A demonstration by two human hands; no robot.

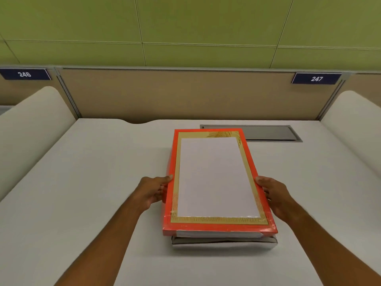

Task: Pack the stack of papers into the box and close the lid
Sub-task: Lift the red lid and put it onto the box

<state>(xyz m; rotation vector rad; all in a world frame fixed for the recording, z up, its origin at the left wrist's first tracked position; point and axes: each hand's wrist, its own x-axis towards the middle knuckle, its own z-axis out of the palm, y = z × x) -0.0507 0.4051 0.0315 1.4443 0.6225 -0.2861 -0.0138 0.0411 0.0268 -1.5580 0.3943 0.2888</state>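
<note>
An orange-red box lid with a gold border and a white centre panel lies lengthwise in the middle of the white desk. My left hand grips its left long edge and my right hand grips its right long edge, thumbs on top. Under the lid's near end the silver-grey box base sticks out, with a gap between lid and base there. A white layer shows in that gap; I cannot tell whether it is the paper stack. The box's inside is hidden.
A grey recessed hatch sits in the desk behind the box to the right. A beige partition closes off the back, with number plates 246 and 247. Rounded white dividers rise along both sides.
</note>
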